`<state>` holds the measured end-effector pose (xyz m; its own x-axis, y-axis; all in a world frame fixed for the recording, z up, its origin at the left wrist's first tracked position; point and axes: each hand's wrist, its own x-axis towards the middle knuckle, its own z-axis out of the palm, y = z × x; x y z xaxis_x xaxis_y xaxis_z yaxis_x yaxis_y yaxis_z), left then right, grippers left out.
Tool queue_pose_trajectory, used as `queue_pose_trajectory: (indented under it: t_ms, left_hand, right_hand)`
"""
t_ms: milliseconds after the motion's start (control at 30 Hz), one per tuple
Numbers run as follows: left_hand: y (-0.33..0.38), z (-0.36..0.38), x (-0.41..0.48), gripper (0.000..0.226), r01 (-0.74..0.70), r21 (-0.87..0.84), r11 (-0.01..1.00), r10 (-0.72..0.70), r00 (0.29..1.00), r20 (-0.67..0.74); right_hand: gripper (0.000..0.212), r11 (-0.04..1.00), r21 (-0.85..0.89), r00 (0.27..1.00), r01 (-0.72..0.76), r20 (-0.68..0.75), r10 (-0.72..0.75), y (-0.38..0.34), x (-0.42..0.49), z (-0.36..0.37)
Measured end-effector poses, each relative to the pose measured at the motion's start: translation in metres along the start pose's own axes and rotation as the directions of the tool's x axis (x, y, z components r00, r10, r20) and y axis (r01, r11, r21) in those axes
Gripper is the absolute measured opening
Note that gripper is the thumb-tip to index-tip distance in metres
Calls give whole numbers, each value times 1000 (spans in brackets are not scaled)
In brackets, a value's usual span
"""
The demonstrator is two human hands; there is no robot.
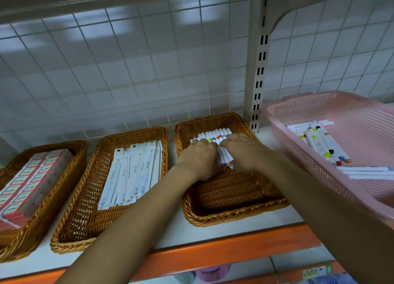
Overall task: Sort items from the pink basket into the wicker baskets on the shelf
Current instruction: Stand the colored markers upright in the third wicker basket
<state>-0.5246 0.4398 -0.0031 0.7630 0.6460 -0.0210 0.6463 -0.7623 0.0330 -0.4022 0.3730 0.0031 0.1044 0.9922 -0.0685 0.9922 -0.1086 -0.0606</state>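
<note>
Both hands worked in the rightmost wicker basket (234, 216). The left hand (198, 155) and right hand (241, 153) had fingers curled over the row of markers (215, 136), bunching it at the far end. Risk: an uneven squeeze could roll the round barrels out of line. The pink basket (275, 113), tilted and seemingly overhanging the shelf (213, 239), held loose markers (326, 149); a knock on withdrawal might tip it.

Dim, cool light from overhead leaves pale smeared reflections on the upper wall tiles (119, 27). The arms (149, 209) throw a soft shadow into the right wicker basket (223, 189). Wide-angle distortion bends the shelf edge (213, 251) and the grid lines, and the corners look soft and slightly blurred.
</note>
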Motion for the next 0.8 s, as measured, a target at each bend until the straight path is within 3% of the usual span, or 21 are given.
queue_pose_trajectory:
  t_ms: [100,300,467,633,800]
  left_hand:
    - [7,-14,3,61,-20,-17,1000,18,998,-68]
    - [46,-45,17,33,-131,12,991,129,955,-266]
    - [95,-59,33,29,-217,-2,976,204,922,-328]
    - [143,-52,61,36,-316,-44,948,295,921,-253]
    - [177,-35,96,32,-347,54,936,350,932,-97]
  right_hand:
    - [60,999,39,999,-12,-38,13,1,-6,-12]
    - [29,998,-13,978,-58,-202,54,22,-31,-46]
    - [33,981,-96,966,-169,-216,145,61,-63,-66]
    - [46,940,18,933,-340,-117,339,109,-85,-65]
    - [54,911,25,900,-411,168,401,148,-97,-56]
